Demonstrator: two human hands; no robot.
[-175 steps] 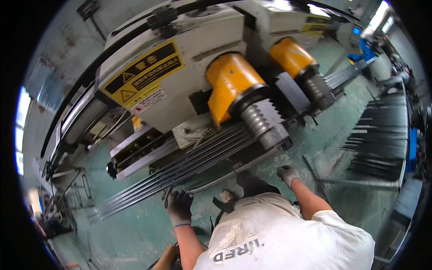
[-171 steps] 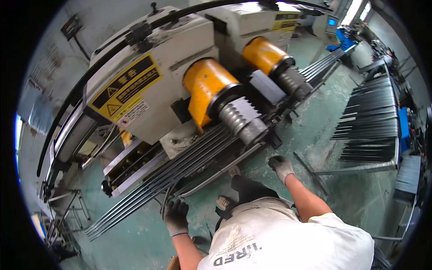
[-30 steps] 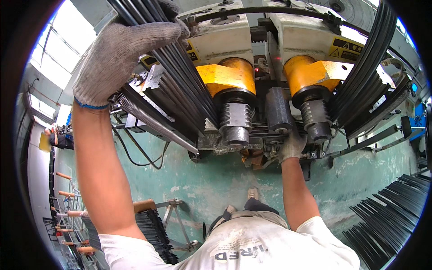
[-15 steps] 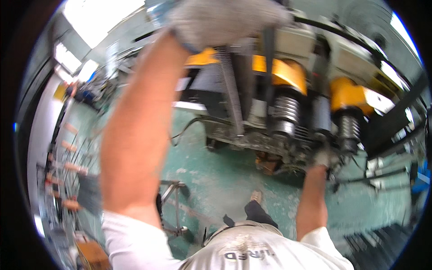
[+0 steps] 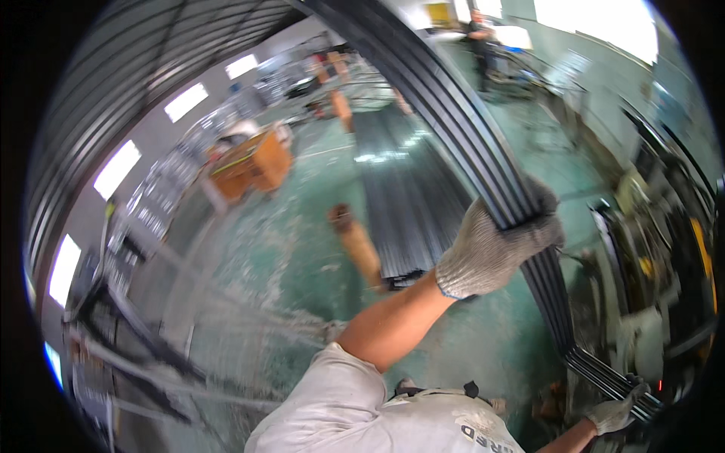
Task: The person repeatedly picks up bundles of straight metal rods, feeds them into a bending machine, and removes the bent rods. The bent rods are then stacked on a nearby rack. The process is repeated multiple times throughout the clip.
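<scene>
A bundle of long black metal profiles [image 5: 468, 140] runs from the top of the view down to the lower right, raised above the floor. My left hand [image 5: 495, 249], in a grey knit glove, is wrapped round its middle. Toward the lower right end, my right hand [image 5: 613, 414], gloved too, grips the same bundle; its fingers are partly hidden. Between my hands the bundle appears to turn at a sharp angle. Behind it, a low stack of long black profiles [image 5: 404, 196] lies near the floor.
A cardboard tube [image 5: 355, 245] sticks out left of the stack. Machinery [image 5: 642, 332] stands close on my right. Farther left are an orange-brown box [image 5: 253, 162] and a metal frame [image 5: 136, 325]. At the back, another person [image 5: 479, 49] stands near a bench.
My view has swung left, from the machine to the stack and hall. Both hands now hold the black profile bundle. My left hand was high over the machine, my right low against it.
</scene>
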